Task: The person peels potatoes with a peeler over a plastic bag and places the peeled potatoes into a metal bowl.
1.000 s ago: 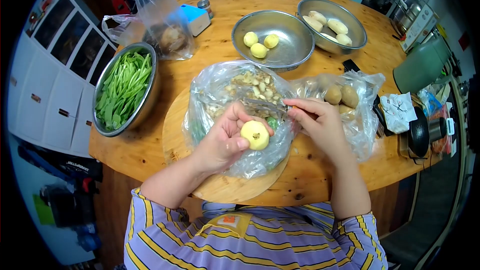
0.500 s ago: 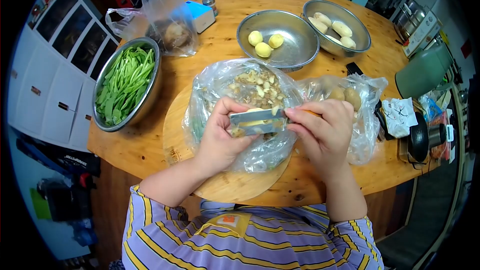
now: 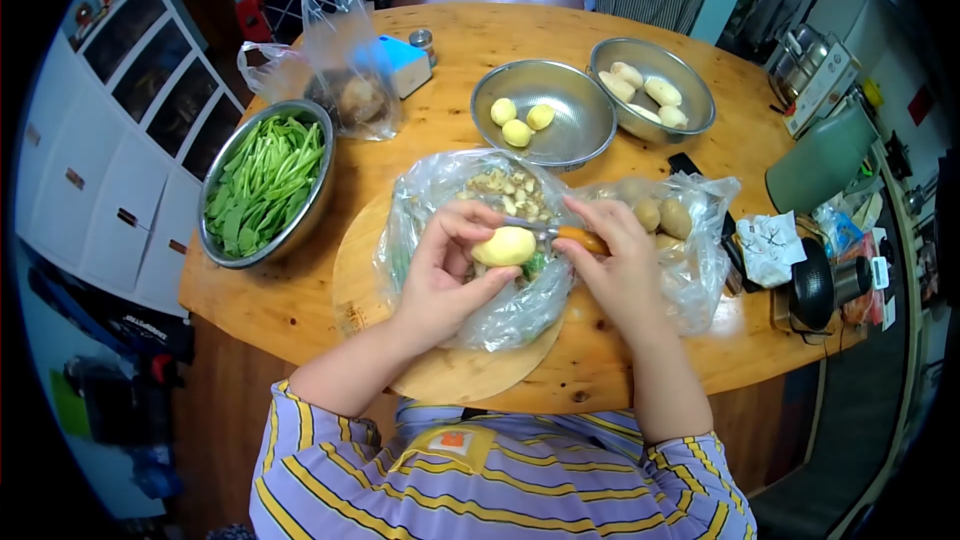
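My left hand holds a peeled yellow potato between thumb and fingers. In my right hand is a peeling knife with an orange-brown handle, its metal blade seen edge-on just above the potato. Both hands are over a clear plastic bag that lies open with potato peelings inside. The bag rests on a round wooden board. Beside my right hand, another plastic bag contains unpeeled potatoes.
A metal colander holds three peeled potatoes; a second colander holds several pale, longer pieces. Leafy greens fill a metal bowl at left. Behind stand a bagged brown item, a blue-and-white box and a small jar.
The knife has turned from showing its broad blade across the potato to edge-on, and has lifted off to the upper right. The potato is now in plain sight. The camera view has tilted up slightly.
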Tool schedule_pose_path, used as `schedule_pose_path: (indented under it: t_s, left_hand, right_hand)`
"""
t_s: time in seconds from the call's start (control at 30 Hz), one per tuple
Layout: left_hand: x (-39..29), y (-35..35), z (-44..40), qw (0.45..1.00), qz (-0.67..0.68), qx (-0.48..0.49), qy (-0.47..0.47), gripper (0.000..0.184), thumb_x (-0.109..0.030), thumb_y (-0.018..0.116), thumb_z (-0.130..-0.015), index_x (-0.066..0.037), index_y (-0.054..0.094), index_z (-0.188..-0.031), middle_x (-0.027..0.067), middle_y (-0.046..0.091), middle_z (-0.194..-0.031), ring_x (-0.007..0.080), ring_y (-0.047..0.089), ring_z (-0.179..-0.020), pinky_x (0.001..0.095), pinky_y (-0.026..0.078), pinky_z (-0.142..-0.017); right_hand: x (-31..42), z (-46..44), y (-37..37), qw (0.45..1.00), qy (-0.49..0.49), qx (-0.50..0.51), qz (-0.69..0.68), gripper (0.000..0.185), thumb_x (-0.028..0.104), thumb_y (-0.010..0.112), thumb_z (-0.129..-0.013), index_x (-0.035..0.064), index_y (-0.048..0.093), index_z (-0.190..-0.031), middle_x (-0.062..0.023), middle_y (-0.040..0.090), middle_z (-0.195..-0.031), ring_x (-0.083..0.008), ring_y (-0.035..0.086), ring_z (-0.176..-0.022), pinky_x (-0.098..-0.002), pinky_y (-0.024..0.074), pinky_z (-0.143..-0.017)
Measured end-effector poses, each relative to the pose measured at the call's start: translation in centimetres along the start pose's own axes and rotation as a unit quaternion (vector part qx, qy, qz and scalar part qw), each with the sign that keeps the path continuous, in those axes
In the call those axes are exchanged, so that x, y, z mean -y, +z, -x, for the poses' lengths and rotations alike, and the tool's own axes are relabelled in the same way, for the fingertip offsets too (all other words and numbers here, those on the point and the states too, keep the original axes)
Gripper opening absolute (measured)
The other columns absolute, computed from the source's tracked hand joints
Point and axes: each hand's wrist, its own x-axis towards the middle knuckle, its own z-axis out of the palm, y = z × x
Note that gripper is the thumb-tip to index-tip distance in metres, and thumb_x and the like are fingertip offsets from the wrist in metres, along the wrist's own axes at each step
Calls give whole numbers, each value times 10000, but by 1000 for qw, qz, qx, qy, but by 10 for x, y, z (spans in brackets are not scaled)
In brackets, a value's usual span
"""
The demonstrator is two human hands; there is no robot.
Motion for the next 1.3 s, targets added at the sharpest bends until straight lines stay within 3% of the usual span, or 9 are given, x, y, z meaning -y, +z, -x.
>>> schedule_pose_path:
  t_s: [0.07, 0.2, 0.4, 0.5, 0.73, 0.83, 0.9, 1.1, 1.3]
  left_hand:
    - [6, -8, -1, 978, -189, 20, 92, 444, 109, 722, -848, -79, 449, -1144, 158, 591, -1278, 237, 611, -1207, 367, 510, -1046]
    - [1, -1, -3, 983, -172, 33, 60, 446, 107, 735, -837, -80, 432, -1105, 188, 572, -1286, 241, 602, -1203, 386, 519, -1021]
    - [-1, 6, -5, 993, -91, 64, -39, 382, 147, 645, -893, -45, 463, -1170, 206, 586, -1330, 265, 627, -1231, 369, 542, -1046]
    - [-5, 7, -8, 993, -71, 32, -94, 381, 143, 617, -918, -25, 484, -1232, 208, 578, -1360, 253, 657, -1192, 360, 535, -1065]
    - [-17, 5, -10, 962, -257, -27, -89, 192, 10, 615, -987, -27, 605, -1176, 75, 734, -903, 91, 679, -777, 219, 531, -673]
    - [-20, 5, -8, 947, -311, -6, -84, 134, -31, 561, -1029, -30, 650, -1129, 22, 654, -783, 51, 582, -649, 219, 481, -608]
    - [-26, 7, -11, 934, -352, 10, -63, 137, -49, 633, -976, -55, 676, -1106, 84, 688, -751, 183, 675, -671, 302, 527, -637]
    - [-36, 24, -29, 889, -432, 113, 97, 238, 12, 699, -881, -23, 652, -1111, 141, 680, -1108, 330, 663, -1036, 389, 521, -914]
    - [-32, 38, -35, 926, -359, 117, 8, 237, -2, 732, -874, -25, 652, -1097, 117, 672, -1137, 239, 656, -1043, 328, 523, -886]
  right_hand:
    - [1, 0, 2, 999, -15, 14, -45, 599, 198, 847, -780, 137, 646, -1341, -144, 602, -1343, -324, 613, -1176, -380, 480, -957]
    - [25, -6, -7, 986, -165, -5, 13, 499, 150, 858, -764, 121, 714, -1241, -120, 667, -1253, -297, 649, -1128, -368, 497, -957]
    - [13, -3, -7, 975, -12, 114, -192, 370, 18, 778, -853, 32, 676, -1208, -84, 701, -1105, -150, 678, -924, -307, 558, -781]
    - [5, -15, -5, 852, 268, 137, -429, 266, 60, 732, -916, 32, 672, -1174, -36, 715, -1015, -80, 655, -790, -242, 541, -696]
    - [-32, -70, -18, 916, 251, 40, -312, 699, 74, 657, -985, 34, 314, -1593, -245, 452, -1505, -190, 689, -1102, -283, 537, -938]
    - [-24, -54, -55, 933, 245, 11, -264, 396, 58, 630, -999, 21, 604, -1393, -106, 691, -1232, -150, 706, -973, -255, 550, -843]
    - [-45, -30, -72, 975, 207, 7, -76, 210, 126, 705, -952, 48, 756, -1140, -74, 760, -961, -155, 711, -861, -276, 554, -792]
    - [-52, 5, -79, 974, 138, 18, 176, 295, 130, 812, -772, 94, 751, -1059, -104, 711, -1012, -305, 665, -956, -394, 538, -853]
    - [-59, 5, -60, 966, 55, -21, 252, 395, 106, 839, -689, 62, 656, -1036, -139, 691, -1049, -355, 624, -996, -421, 513, -898]
